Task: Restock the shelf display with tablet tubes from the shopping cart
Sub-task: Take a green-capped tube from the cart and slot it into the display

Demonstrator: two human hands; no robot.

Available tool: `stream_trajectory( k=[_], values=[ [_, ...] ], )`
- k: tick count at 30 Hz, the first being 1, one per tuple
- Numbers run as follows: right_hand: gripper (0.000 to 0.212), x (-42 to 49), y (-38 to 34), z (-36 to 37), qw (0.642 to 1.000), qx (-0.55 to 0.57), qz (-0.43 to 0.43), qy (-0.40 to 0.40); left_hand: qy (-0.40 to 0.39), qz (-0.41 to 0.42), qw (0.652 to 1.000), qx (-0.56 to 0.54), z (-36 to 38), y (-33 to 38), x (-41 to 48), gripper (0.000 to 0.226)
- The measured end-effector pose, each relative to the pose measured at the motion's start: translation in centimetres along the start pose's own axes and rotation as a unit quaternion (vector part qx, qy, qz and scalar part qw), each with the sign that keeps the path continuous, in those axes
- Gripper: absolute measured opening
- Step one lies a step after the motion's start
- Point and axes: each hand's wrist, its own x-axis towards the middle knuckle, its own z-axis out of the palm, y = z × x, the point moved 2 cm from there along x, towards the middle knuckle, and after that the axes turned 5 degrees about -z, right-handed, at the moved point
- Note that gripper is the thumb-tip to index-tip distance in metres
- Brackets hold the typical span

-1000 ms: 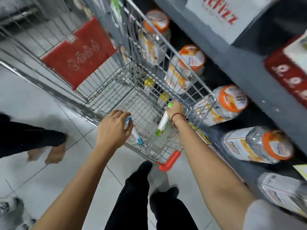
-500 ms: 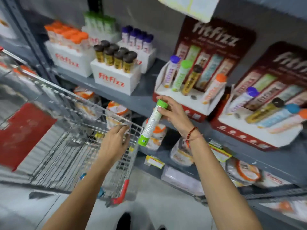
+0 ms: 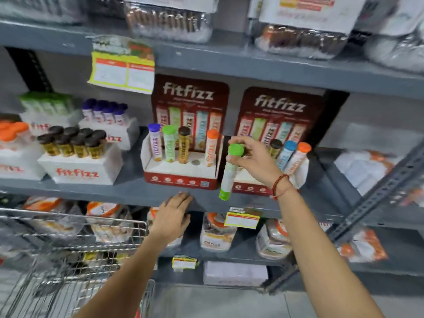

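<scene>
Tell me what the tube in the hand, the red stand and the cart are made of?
The tube looks like smooth plastic, with a glossy green cap; the right hand holds it by the top. The red stand seems printed cardboard: flat folded sides, matte print. The cart is shiny metal wire, a silvery grid.

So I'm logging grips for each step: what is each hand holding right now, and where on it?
The right hand holds a green-capped tube by its cap end, the tube hanging down. The left hand holds nothing; it rests against the shelf edge.
</scene>
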Motion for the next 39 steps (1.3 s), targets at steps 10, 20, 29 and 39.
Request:
stream_trajectory(
  k=[10, 20, 29, 39],
  values=[
    [0.027, -0.1, 0.6, -3.5, 0.981, -0.179, 0.070, 0.008, 0.015, -0.012, 1.000, 0.002, 1.0, 0.5, 0.2, 0.052],
    [0.039, 0.3, 1.1, -5.8, 0.981, -0.079, 0.178, -0.021, 0.006, 0.092, 0.995, -0.035, 2.2, 5.7, 2.7, 0.052],
    [0.034, 1.5, 1.8, -7.3, 0.954, -0.254, 0.142, 0.072, -0.012, 0.134, 0.991, 0.006, 3.7, 5.5, 2.7, 0.069],
    [0.043, 4.1, 2.3, -7.3, 0.916, -0.378, 0.121, 0.067, -0.036, 0.116, 0.992, 0.010, 3.4, 5.8, 2.5, 0.073]
  ],
)
